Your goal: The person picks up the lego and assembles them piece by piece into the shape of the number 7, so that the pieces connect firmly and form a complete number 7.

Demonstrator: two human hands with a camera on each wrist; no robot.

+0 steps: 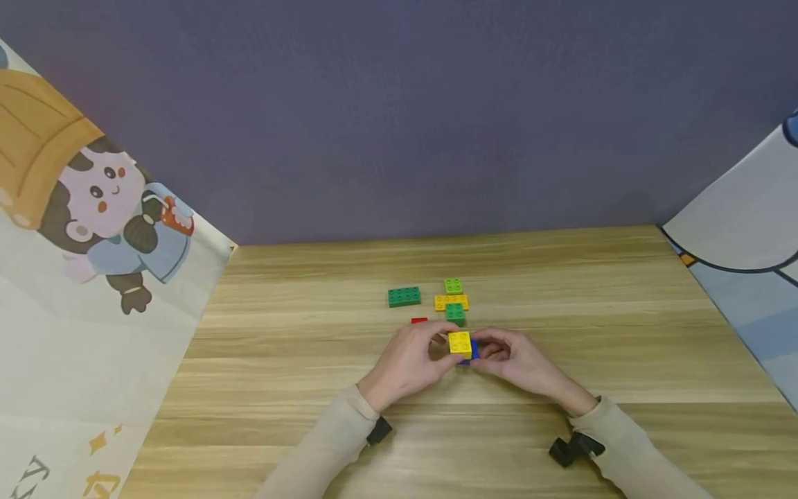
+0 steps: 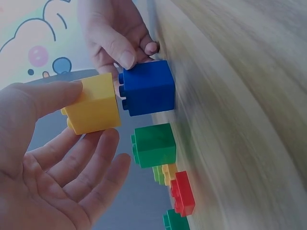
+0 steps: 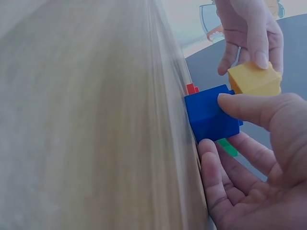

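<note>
My left hand (image 1: 406,359) pinches a square yellow toy building brick (image 2: 96,104) between thumb and fingers. Beside it, my right hand (image 1: 528,366) holds a blue building brick (image 2: 149,89) at its sides, with the thumb (image 3: 240,106) on one face. The blue brick stands on the table, studs up. Close over those studs hangs the yellow brick, offset a little and hiding most of the blue one in the head view.
Just beyond the hands lie a green square brick (image 1: 455,314), a yellow-orange brick (image 1: 441,303) and a lime brick (image 1: 452,285). Farther left are a long dark green brick (image 1: 404,296) and a partly covered red brick (image 1: 419,320). A purple-grey panel (image 1: 436,138) rises behind the wooden table (image 1: 280,333).
</note>
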